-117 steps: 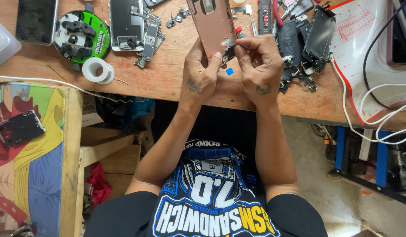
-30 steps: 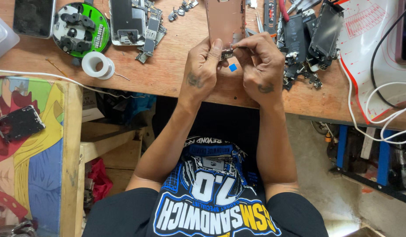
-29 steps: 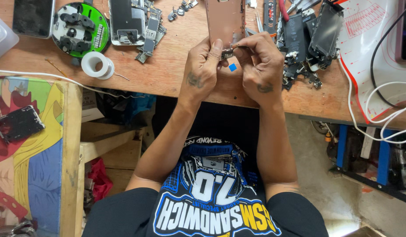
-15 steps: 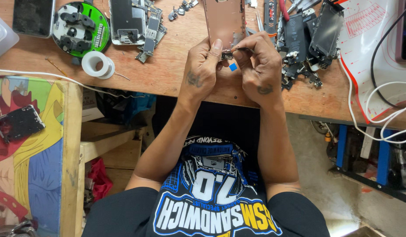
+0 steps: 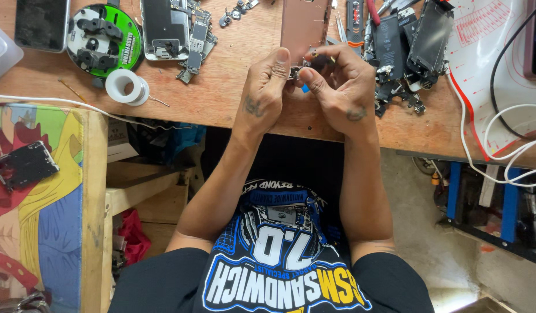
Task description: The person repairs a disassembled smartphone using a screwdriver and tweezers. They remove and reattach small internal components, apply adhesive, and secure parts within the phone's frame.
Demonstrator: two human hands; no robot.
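Small component (image 5: 295,73): I am pinching it, probably, with both hands (image 5: 266,93) (image 5: 337,87) closed, bracing beside the phone housing (image 5: 304,26).

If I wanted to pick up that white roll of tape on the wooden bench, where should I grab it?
Pinch the white roll of tape from above across its outer rim. It lies flat with its open core facing up, and bare wooden bench on most sides leaves fingers room.

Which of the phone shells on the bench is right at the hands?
The pinkish-copper phone shell, lying just above both hands; the dark phone and the opened silver shell lie far to the left.
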